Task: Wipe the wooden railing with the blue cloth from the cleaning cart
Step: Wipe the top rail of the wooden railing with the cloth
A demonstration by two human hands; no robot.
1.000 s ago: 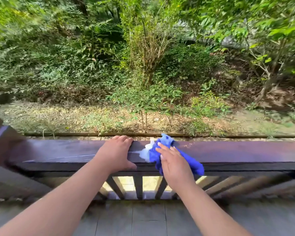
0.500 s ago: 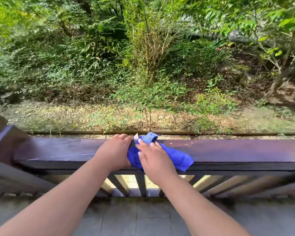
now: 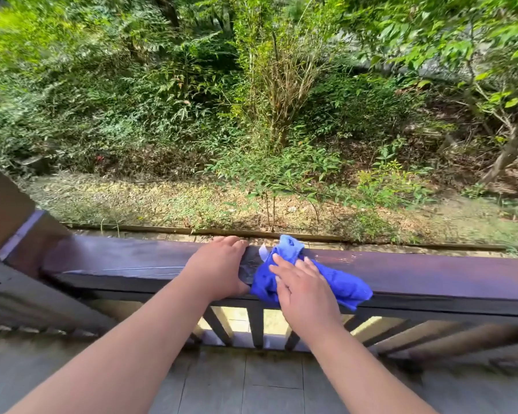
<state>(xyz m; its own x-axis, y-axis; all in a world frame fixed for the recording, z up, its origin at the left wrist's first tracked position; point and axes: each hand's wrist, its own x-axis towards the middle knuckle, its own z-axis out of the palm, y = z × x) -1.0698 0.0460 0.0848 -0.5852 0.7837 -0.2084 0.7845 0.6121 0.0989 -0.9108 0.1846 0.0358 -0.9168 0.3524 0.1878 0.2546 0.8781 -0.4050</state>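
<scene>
A dark wooden railing runs across the view at waist height. The crumpled blue cloth lies on its top rail near the middle. My right hand presses flat on the cloth, fingers spread toward the far edge. My left hand rests just left of the cloth, its fingers curled over the rail's far edge and its thumb on the near face. The cleaning cart is out of view.
A thick wooden post joins the railing at the left. Vertical balusters stand below the rail. Grey floor tiles lie under my arms. Beyond the railing are gravel ground and dense green bushes.
My right hand slid the cloth left until it touched my left hand, then moved it slightly back to the right. My left hand kept its grip on the rail.
</scene>
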